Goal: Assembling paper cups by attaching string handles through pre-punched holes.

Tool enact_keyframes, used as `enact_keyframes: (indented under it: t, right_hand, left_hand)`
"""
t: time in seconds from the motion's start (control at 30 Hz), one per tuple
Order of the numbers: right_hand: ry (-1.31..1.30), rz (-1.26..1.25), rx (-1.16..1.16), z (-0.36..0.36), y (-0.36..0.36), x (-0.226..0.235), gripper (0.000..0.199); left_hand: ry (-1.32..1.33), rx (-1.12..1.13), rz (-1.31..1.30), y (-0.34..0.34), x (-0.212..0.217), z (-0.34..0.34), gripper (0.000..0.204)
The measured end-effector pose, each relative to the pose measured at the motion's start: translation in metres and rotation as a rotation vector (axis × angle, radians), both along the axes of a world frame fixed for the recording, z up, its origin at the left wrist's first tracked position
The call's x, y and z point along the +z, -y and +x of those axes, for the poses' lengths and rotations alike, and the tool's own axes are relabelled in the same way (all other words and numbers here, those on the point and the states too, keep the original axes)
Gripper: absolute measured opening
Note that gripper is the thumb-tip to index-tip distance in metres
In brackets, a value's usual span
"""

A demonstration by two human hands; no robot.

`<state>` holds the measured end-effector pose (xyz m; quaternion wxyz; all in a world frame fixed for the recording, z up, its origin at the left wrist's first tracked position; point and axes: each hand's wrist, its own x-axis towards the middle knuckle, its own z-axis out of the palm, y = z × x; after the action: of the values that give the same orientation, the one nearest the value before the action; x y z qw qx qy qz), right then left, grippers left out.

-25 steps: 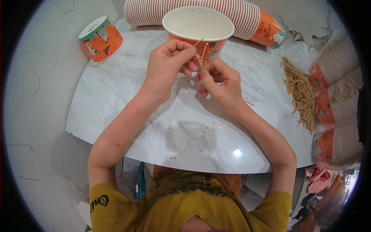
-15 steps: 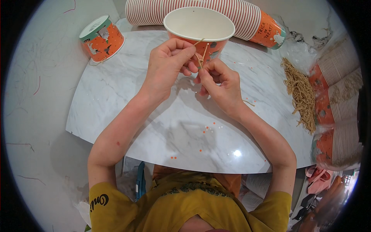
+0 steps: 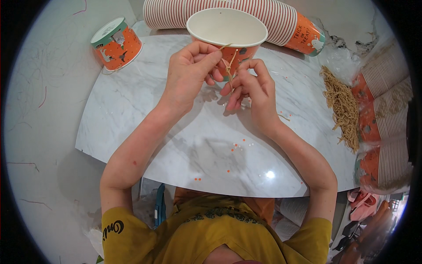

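Observation:
At the front of an upright orange paper bucket (image 3: pixel 247 53) with a white inside, my left hand (image 3: pixel 187 72) pinches a tan paper string (image 3: pixel 228 69) between thumb and forefinger. The string has a small knot or loop in it, and one end sticks up past the thumb. My right hand (image 3: pixel 257 90) is just right of the string's lower end, its fingers loosely bent and apart. Whether a fingertip still brushes the string is hard to tell. Both hands are above the marbled table (image 3: pixel 189 132).
Behind the bucket lies a long row of nested paper buckets (image 3: pixel 220 17). An upside-down orange bucket (image 3: pixel 118 46) stands at far left. On the right are a bundle of tan strings (image 3: pixel 340 108) and bagged bucket stacks (image 3: pixel 387 114). Small paper dots (image 3: pixel 236 145) are scattered on the table.
My right hand has loosened its pinch on the string; its forefinger has lifted and the fingers have spread. My left hand keeps its hold in nearly the same place.

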<state>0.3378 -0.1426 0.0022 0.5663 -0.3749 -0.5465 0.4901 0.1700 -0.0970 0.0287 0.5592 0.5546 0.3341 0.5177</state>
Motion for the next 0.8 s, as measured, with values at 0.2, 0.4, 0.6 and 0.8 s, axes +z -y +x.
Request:
enact_keyframes:
  t: [0.2, 0.4, 0.6, 0.8]
  right_hand:
    - [-0.161, -0.247, 0.158, 0.0011, -0.0024, 0.0054, 0.031]
    - [-0.041, -0.194, 0.185, 0.0001, -0.0023, 0.0009, 0.024]
    - [-0.002, -0.164, 0.137, -0.0002, -0.0032, 0.0008, 0.019]
    - [0.027, -0.17, 0.135, 0.0002, -0.0019, -0.0002, 0.02]
  left_hand:
    - [-0.006, 0.012, 0.011, -0.0004, -0.0001, -0.0013, 0.012]
    - [0.008, 0.004, 0.006, -0.0004, -0.0001, -0.0012, 0.012]
    - [0.002, -0.002, 0.012, -0.0006, 0.0, -0.0014, 0.012]
    - [-0.003, 0.017, 0.058, -0.0034, -0.0035, -0.003, 0.013]
